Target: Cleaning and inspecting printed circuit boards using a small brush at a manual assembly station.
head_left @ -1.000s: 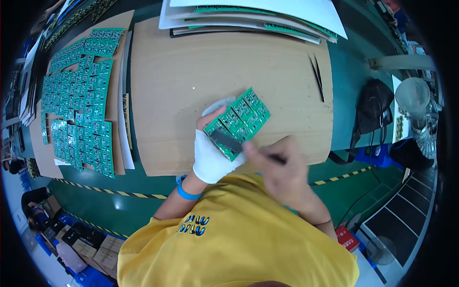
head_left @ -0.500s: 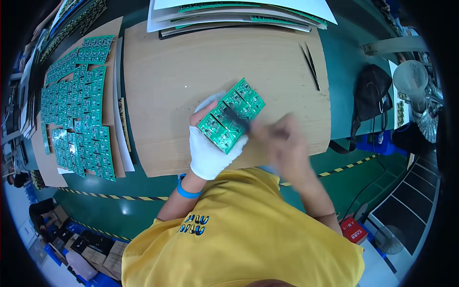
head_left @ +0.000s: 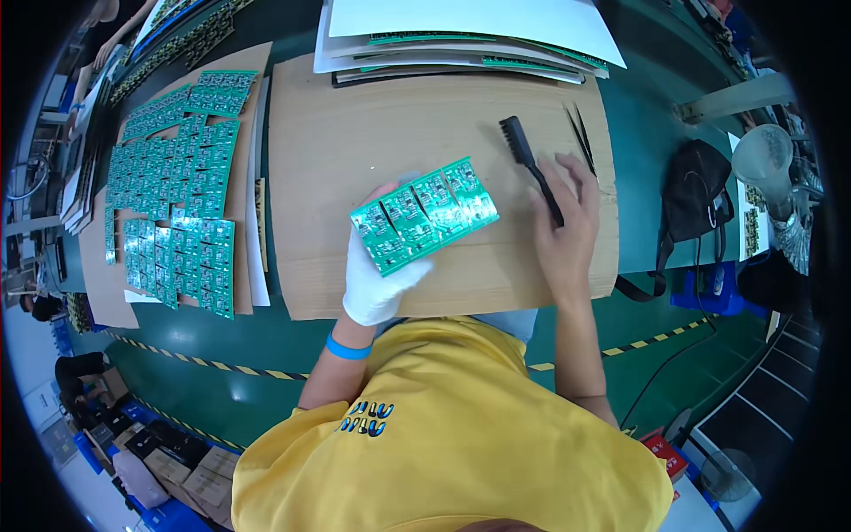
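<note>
Holding a green PCB panel (head_left: 424,216) in gloved left hand (head_left: 379,270), fingers pinching its lower-left end, panel tilted up to the right, raised just over the cardboard sheet (head_left: 372,124). Four-ish boards joined side by side in the panel, component side up. White glove, blue wristband (head_left: 347,348) at the wrist.

Right hand (head_left: 565,226) bare, just right of the panel, not touching it. Fingers loosely curled around the handle of a black brush (head_left: 530,167); bristle end pointing up-left, resting on or just above the cardboard, cannot tell which. Grip light, fingers partly spread.

Black tweezers (head_left: 581,135) lying on cardboard just beyond the right fingertips, near the sheet's right edge.

Far edge of cardboard: stack of white sheets (head_left: 470,27) with more green boards layered between them.

Left of the cardboard: second brown sheet covered in rows of green boards (head_left: 173,186), packed edge to edge, well apart from the hands.

Green table (head_left: 647,133) under everything, yellow-black tape (head_left: 230,371) along its near edge. Black bag (head_left: 696,191) on the table to the right, clear cup (head_left: 762,155) beyond it.

Yellow shirt (head_left: 461,434) filling the lower frame.
</note>
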Motion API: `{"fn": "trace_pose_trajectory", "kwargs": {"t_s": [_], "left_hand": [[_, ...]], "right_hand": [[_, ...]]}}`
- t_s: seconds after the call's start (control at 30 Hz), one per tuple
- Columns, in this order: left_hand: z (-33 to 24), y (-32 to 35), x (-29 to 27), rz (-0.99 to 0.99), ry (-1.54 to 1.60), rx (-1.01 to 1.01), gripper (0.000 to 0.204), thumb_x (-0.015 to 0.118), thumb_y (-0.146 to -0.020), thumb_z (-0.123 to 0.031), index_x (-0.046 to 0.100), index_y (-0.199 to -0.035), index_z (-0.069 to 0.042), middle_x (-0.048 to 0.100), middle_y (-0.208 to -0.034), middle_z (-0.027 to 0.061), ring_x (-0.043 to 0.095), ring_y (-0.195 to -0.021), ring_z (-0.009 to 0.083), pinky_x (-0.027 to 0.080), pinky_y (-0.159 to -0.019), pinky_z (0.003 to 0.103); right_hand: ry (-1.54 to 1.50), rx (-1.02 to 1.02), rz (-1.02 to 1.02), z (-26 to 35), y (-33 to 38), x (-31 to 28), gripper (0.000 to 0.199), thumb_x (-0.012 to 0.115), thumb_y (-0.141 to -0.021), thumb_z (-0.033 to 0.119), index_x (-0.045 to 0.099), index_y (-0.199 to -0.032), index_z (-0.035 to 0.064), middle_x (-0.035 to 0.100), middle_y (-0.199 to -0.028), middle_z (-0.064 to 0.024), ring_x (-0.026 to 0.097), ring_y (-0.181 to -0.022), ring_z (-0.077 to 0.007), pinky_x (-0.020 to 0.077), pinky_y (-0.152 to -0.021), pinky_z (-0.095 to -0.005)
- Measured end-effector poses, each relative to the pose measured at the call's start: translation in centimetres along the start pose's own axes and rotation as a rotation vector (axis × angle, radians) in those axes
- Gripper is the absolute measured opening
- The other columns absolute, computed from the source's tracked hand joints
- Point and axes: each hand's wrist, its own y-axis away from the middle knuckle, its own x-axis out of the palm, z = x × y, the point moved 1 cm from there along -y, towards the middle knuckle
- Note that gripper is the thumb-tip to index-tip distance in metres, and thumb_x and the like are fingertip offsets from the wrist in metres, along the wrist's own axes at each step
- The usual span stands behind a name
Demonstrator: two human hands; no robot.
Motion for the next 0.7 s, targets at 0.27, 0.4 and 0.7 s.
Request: {"fn": "trace_pose_trajectory", "kwargs": {"t_s": [0.27,0.4,0.7], "left_hand": [[-0.5,0.9,-1.0,0.075,0.206,-0.118,0.100,0.087,-0.070,0.004,0.036,-0.156,-0.007,0.046,-0.156,0.0152,0.050,-0.141,0.0285,0.047,-0.114,0.044],[-0.7,0.8,-0.4,0.080,0.155,-0.084,0.105,0.085,-0.068,0.002,0.034,-0.159,-0.009,0.045,-0.158,0.0154,0.048,-0.143,0.0297,0.048,-0.112,0.045],[0.5,0.6,-1.5,0.089,0.135,-0.126,0.102,0.093,-0.070,-0.021,0.038,-0.155,-0.006,0.053,-0.149,0.0147,0.054,-0.137,0.0310,0.051,-0.108,0.047]], "right_hand": [[-1.158,0.122,0.249,4.1,2.7,3.8,0.103,0.087,-0.079,0.008,0.026,-0.162,0.0017,0.042,-0.157,-0.0221,0.049,-0.141,-0.0327,0.0429,-0.116,-0.0437],[-1.159,0.147,0.256,4.1,3.3,4.3,0.115,0.091,-0.075,0.008,0.018,-0.164,0.0046,0.038,-0.161,-0.0219,0.046,-0.144,-0.0327,0.0425,-0.117,-0.0437],[-0.960,-0.064,0.234,3.1,2.7,4.0,0.093,0.090,-0.078,0.010,0.039,-0.154,0.0005,0.046,-0.153,-0.0229,0.049,-0.141,-0.0299,0.0457,-0.112,-0.0409]]}}
